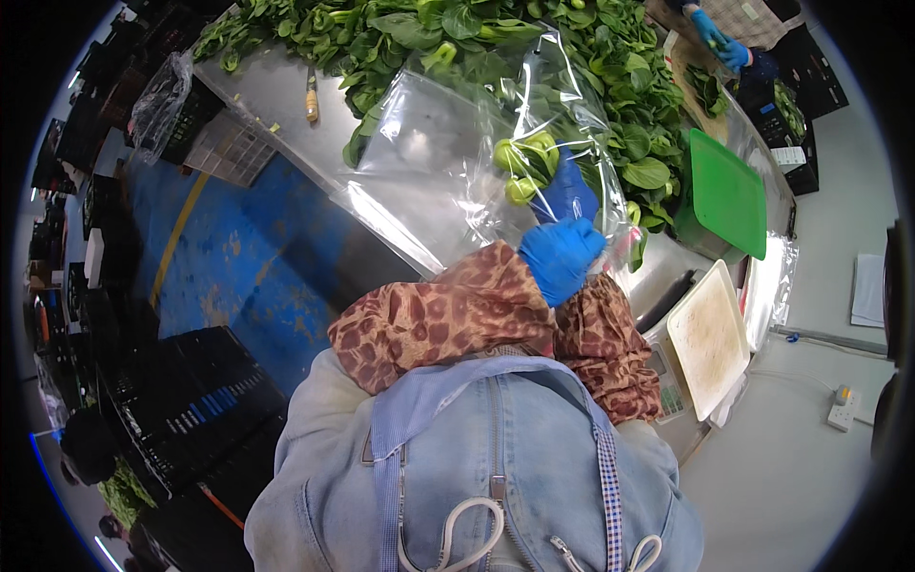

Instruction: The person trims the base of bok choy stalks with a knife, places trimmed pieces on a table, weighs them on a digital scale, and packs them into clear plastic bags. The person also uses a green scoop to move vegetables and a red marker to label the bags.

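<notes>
A clear plastic bag (436, 171) lies across the metal table, its film creased and shiny. Inside it are several pak choi heads (529, 161), pale bases facing me. My right hand (572, 189), in a blue glove, reaches into the bag and lies against these heads; its fingertips are partly hidden by them and blurred by the film. My left hand (561, 257), also blue-gloved, crosses over my right wrist, closed on the gathered film at the bag's near edge. Loose pak choi (629, 93) is heaped beyond and to the right of the bag.
A wooden-handled knife (312, 104) lies on the metal table (286, 136). On the right stand a green-lidded tub (729, 193), a stained cream tray (709, 339) and a scale (668, 382). Black crates (193, 407) are at left. A co-worker's gloved hands (720, 43) handle greens.
</notes>
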{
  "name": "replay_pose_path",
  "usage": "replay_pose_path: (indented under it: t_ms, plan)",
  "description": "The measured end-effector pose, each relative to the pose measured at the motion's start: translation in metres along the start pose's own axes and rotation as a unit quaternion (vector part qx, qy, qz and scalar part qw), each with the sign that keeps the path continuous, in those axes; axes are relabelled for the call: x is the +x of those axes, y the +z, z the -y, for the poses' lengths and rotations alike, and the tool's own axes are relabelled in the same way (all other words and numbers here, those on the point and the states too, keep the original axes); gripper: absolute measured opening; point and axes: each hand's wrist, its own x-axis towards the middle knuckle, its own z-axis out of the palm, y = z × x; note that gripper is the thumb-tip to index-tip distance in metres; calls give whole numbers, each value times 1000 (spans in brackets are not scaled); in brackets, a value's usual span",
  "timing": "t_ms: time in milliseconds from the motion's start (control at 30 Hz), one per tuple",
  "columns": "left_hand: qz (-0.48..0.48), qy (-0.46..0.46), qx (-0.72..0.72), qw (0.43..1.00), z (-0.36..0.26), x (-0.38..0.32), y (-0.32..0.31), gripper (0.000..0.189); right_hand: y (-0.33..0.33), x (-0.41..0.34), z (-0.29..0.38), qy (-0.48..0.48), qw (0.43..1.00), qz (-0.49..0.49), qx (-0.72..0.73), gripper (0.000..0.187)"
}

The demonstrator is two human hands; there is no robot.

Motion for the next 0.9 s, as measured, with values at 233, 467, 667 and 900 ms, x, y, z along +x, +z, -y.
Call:
replay_pose_path:
  t_ms: [233,467,667,900]
  plan:
    - [6,132,-181,975,-25,-5,-1,28,-16,27,6,-129,981,147,5,59]
    - [-48,-45,-211,975,-29,7,-14,19,21,2,18,-240,956,82,145,61]
    - [9,-193,-359,913,-9,-6,4,20,37,-29,22,-394,917,42,-45,62]
    - [87,-206,-429,875,-37,-25,21,16,56,-29,25,-294,951,35,-93,58]
